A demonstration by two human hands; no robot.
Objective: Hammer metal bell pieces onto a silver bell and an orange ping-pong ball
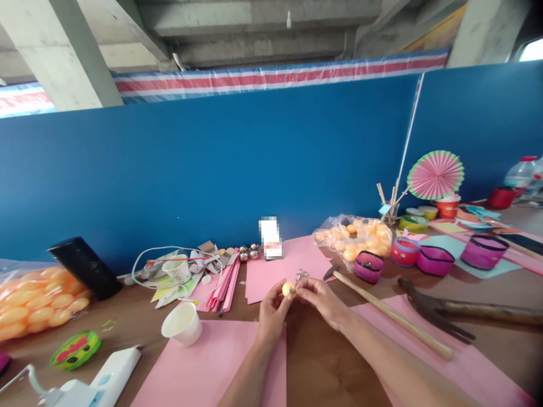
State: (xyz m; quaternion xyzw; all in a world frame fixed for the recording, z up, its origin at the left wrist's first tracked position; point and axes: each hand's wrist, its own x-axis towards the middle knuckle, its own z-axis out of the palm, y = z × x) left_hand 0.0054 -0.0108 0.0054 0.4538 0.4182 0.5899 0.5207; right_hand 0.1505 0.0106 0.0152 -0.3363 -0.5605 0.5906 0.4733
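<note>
While left grip (272,310) pinches one ball (289,289), right grip (326,301) hold unclear; two hammers (483,309) nearby.

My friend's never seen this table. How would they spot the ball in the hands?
Start at the blue wall, then look down to the brown table. In the middle, the left hand and right hand meet at one small yellow ball. Unlike the bagged balls to both sides, it's held in fingers.
</note>
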